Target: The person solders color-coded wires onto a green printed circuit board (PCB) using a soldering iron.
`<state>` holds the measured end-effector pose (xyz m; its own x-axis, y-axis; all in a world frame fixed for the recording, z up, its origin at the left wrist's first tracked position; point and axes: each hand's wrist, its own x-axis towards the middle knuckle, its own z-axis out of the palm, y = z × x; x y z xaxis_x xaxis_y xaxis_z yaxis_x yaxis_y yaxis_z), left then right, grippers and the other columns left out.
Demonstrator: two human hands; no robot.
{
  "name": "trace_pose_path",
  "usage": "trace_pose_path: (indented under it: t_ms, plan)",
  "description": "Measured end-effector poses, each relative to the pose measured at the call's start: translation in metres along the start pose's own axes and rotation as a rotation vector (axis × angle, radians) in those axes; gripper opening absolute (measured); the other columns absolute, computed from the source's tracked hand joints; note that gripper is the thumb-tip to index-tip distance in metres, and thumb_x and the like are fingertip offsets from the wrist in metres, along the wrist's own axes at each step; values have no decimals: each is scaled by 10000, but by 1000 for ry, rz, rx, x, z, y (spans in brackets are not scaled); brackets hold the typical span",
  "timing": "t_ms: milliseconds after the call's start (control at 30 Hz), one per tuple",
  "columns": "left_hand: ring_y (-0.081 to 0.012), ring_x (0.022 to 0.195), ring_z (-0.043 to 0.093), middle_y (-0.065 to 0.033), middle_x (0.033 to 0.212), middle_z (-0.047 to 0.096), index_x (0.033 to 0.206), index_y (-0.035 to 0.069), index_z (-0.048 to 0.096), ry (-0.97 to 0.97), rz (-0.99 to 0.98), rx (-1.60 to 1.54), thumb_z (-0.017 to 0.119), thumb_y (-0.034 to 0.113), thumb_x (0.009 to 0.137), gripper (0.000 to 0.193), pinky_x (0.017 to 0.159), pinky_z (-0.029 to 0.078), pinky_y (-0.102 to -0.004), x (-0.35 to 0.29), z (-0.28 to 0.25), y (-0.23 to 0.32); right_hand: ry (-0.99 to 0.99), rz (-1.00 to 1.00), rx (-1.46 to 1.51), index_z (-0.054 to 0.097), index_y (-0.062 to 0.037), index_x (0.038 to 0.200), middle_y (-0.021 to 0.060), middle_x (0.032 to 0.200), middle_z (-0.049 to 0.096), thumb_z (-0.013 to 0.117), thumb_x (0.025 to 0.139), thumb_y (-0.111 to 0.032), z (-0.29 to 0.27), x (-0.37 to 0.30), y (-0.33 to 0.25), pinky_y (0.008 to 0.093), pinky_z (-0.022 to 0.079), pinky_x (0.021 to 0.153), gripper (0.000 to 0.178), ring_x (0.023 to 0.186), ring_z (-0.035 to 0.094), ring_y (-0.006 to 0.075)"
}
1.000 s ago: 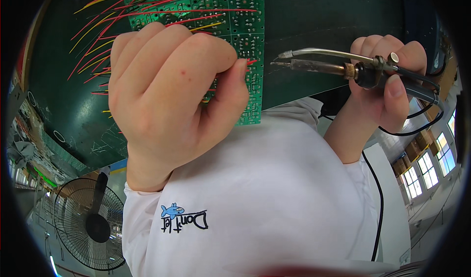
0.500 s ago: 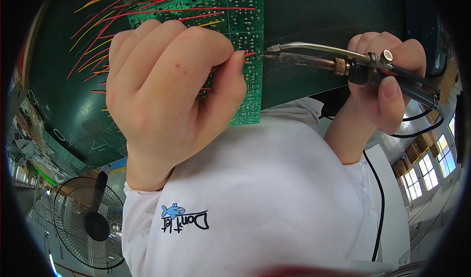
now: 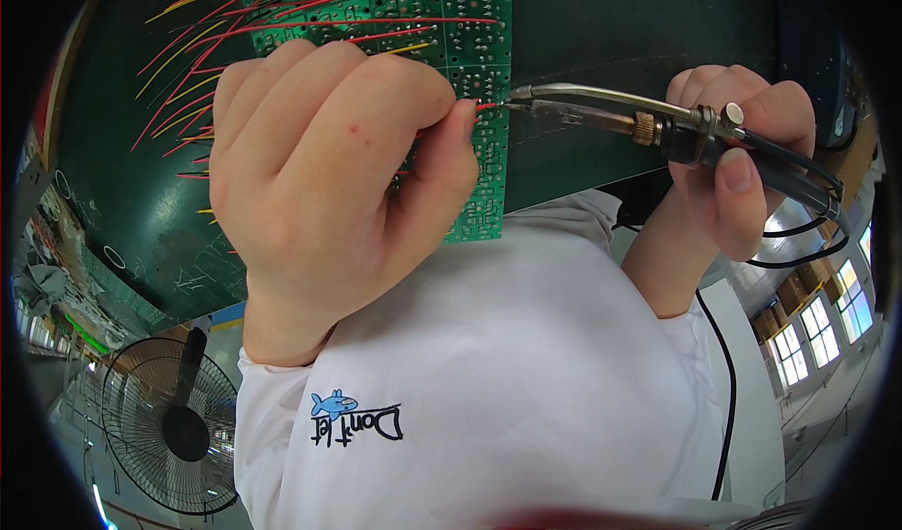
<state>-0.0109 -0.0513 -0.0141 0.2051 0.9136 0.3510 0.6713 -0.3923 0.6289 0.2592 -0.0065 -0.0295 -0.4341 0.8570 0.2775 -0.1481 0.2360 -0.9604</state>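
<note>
My left hand (image 3: 329, 154) is closed above a green circuit board (image 3: 487, 182), thumb and forefinger pinching a red wire (image 3: 486, 106). The wire's end pokes out to the right, over the board's right edge strip. In my right hand (image 3: 742, 145) is a soldering iron (image 3: 587, 116) with a thin metal feed tube (image 3: 611, 90) clamped along it. Its tip points left and meets, or nearly meets, the red wire's end. Several red, yellow and black wires (image 3: 202, 51) fan out leftward from the board. My left hand hides the board's middle.
The board lies on a dark green work surface (image 3: 601, 51). A black cable (image 3: 723, 389) hangs down at the right, beside my white shirt. A black fan (image 3: 185, 433) stands at the lower left. Something dark (image 3: 817, 51) sits at the far right.
The board and my left hand have shifted slightly right and down. The iron's tip and the red wire's end have come together, closing the small gap between them.
</note>
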Motion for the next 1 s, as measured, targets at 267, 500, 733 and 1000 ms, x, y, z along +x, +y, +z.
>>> trace_pose_path:
  t_ms: [267,500,733,1000]
  plan:
    - [-152,577,419,11,649,544,750,76,629,-7,3,5,763,15,763,147,544,320,-287,1,0,0,-21,5,159,519,-32,1063,105,783,545,585,880,-142,-8,-1,2,290,345,552,225,598,451,132]
    - [-125,592,439,15,672,572,764,70,643,11,12,42,763,15,778,132,511,335,-263,0,0,2,61,-28,264,517,-1,1006,118,790,548,568,873,-99,-5,0,4,250,346,520,173,582,430,102]
    - [-99,612,512,-12,724,616,829,36,665,-9,-78,42,751,38,841,87,537,401,-229,0,-4,14,27,-47,335,522,27,1008,122,836,541,532,877,-93,-7,-3,8,281,368,617,178,652,440,130]
    - [-63,781,575,0,839,656,962,-18,697,259,-330,221,700,139,961,157,693,463,-201,-5,-75,4,185,-64,295,531,33,1019,119,802,541,495,886,-76,-2,-24,-4,269,361,600,176,652,443,126]
